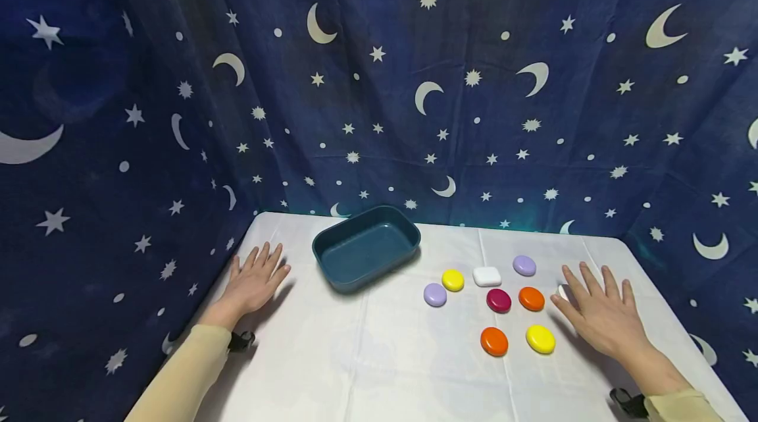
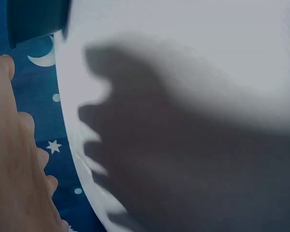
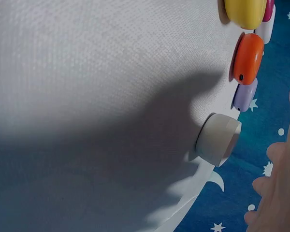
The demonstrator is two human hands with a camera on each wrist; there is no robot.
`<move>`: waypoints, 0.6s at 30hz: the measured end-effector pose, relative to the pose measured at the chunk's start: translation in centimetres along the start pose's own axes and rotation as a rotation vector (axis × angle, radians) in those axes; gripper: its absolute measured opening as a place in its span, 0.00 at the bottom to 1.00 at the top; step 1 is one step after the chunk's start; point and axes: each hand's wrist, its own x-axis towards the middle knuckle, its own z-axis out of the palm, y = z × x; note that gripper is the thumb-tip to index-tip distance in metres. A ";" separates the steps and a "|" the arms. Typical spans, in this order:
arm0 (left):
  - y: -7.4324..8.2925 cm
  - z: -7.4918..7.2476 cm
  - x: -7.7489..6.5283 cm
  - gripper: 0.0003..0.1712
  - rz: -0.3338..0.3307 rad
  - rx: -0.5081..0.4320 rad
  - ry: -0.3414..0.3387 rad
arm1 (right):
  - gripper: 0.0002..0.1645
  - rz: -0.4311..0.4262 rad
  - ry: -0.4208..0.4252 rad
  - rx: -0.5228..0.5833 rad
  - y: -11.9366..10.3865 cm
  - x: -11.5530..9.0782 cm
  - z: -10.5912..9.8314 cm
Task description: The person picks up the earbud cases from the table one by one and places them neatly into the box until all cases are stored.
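My left hand (image 1: pixel 253 284) is held over the left side of the table with fingers spread, holding nothing. To its right stands a dark teal rectangular tub (image 1: pixel 331 245), its inside bare. My right hand (image 1: pixel 606 318) hovers at the right, fingers spread, above a white block (image 3: pixel 217 140) that it partly hides in the head view. Glossy, rounded pebble-like pieces lie left of that hand: orange (image 1: pixel 531 299), another orange (image 1: pixel 494 342), yellow (image 1: pixel 541 339), another yellow (image 1: pixel 453 280), crimson (image 1: pixel 499 301), lilac (image 1: pixel 524 265), another lilac (image 1: pixel 435 295). A white rounded rectangular piece (image 1: pixel 487 276) lies among them.
A white cloth (image 1: pixel 403 369) covers the table. Dark blue curtains (image 1: pixel 391 99) with moons and stars hang behind and at both sides, close to the table's edges. Each wrist wears a black strap with a small device, the left one (image 1: pixel 241 342) near the sleeve.
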 end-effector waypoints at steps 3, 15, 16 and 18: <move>0.9 -0.7 0.5 0.46 -0.013 -0.056 -0.009 | 0.51 -0.007 0.003 -0.001 -0.1 0.1 0.1; 4.4 -2.8 5.0 0.46 0.024 -0.200 -0.084 | 0.51 -0.025 0.013 0.002 -0.7 0.5 -0.1; 4.7 -3.1 5.3 0.45 0.031 -0.219 -0.092 | 0.50 -0.026 0.014 0.004 -0.7 0.5 -0.1; 5.3 -3.6 6.1 0.44 0.036 -0.246 -0.105 | 0.50 -0.029 0.014 0.009 -0.9 0.4 -0.1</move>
